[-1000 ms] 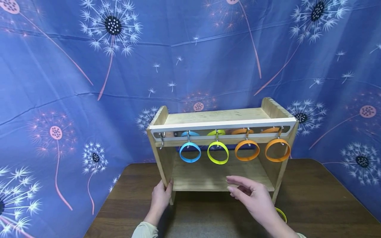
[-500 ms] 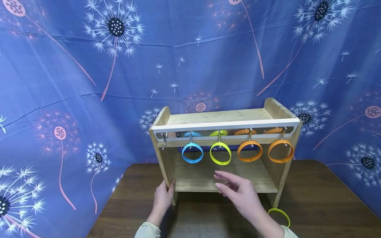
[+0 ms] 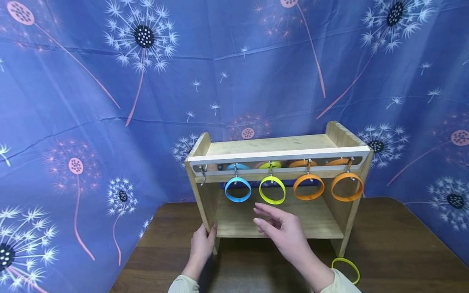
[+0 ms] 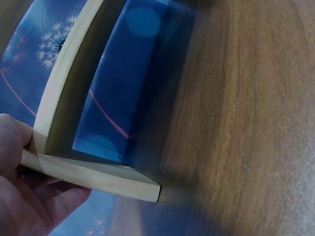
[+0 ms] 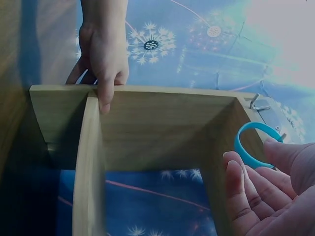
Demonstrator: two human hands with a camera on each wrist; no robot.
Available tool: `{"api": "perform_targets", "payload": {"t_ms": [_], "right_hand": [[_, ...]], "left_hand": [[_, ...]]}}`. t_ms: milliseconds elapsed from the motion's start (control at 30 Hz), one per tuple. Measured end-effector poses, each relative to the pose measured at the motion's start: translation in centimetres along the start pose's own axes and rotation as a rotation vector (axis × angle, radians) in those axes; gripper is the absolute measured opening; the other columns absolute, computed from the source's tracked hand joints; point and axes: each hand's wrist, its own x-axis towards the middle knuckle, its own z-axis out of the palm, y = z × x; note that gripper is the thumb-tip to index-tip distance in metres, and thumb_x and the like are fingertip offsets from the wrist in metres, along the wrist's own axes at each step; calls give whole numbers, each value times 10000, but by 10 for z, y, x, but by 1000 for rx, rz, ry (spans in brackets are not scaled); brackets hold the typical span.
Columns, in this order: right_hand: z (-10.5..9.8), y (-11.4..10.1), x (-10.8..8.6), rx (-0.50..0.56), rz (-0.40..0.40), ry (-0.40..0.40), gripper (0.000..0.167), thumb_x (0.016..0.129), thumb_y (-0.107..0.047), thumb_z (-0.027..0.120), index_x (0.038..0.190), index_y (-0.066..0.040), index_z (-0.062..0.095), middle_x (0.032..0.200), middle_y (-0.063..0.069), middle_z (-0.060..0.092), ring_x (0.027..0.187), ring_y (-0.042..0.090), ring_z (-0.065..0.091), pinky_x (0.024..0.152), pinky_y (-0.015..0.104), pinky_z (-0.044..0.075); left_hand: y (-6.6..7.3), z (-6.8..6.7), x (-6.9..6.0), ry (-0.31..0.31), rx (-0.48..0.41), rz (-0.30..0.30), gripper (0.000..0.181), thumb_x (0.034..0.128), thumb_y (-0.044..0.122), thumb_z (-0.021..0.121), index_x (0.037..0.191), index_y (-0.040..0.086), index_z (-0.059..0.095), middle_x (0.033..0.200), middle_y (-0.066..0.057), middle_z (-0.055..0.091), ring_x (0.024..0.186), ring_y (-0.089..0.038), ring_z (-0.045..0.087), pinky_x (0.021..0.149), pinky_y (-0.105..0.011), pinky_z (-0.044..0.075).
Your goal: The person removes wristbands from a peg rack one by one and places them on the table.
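My left hand (image 3: 200, 246) grips the lower left side panel of a small wooden shelf (image 3: 234, 228); in the left wrist view its thumb and fingers lie on either side of the panel. In front of the shelf hovers my right hand (image 3: 280, 232), palm facing left, fingers loosely bent and holding nothing. Just above its fingertips hangs a yellow-green ring (image 3: 272, 202). A blue ring (image 3: 238, 200) hangs left of that one, and two orange rings, one nearer (image 3: 309, 198) and one at the far right (image 3: 346, 199), hang on hooks too. The leftmost hook (image 3: 202, 179) carries no ring.
A pale slotted rail (image 3: 278, 154) along the shelf's upper front bears the hooks. Another yellow-green ring (image 3: 358, 274) lies on the brown wooden table (image 3: 395, 252), near the shelf's right foot. Behind stands a blue cloth (image 3: 205, 81) with dandelion prints.
My right hand has moved left and slightly up, from below the orange rings to below the hanging yellow-green ring. The left hand keeps its grip on the panel; the view has shifted slightly.
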Motion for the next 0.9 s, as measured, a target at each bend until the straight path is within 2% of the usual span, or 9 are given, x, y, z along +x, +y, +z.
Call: {"api": "perform_targets", "payload": {"t_ms": [200, 367, 500, 900], "right_hand": [[9, -3, 9, 27, -12, 12, 434, 865, -139, 744, 1274, -51, 627, 1177, 117, 675, 726, 170, 695, 679, 344, 563], [17, -4, 15, 87, 26, 35, 475, 855, -102, 750, 1302, -40, 601, 1172, 121, 677, 711, 188, 696, 694, 346, 562], [21, -4, 19, 101, 37, 50, 488, 862, -91, 740, 1317, -18, 580, 1152, 128, 683, 692, 199, 695, 680, 317, 562], [26, -6, 26, 118, 26, 80, 338, 874, -49, 715, 1206, -36, 658, 1057, 120, 713, 655, 231, 694, 612, 363, 563]], "left_hand": [[0, 1, 0, -2, 1, -1, 164, 935, 226, 640, 817, 120, 595, 621, 8, 503, 621, -215, 513, 607, -409, 443], [1, 0, 0, -1, 4, 7, 172, 934, 230, 643, 815, 116, 594, 621, 4, 507, 616, -217, 515, 599, -414, 442], [0, 1, 0, -8, 6, -14, 178, 936, 231, 640, 801, 129, 585, 602, 20, 482, 602, -205, 505, 593, -400, 439], [-2, 2, 1, 8, 11, 0, 151, 932, 216, 644, 811, 136, 598, 602, 33, 487, 597, -203, 504, 593, -412, 440]]}}
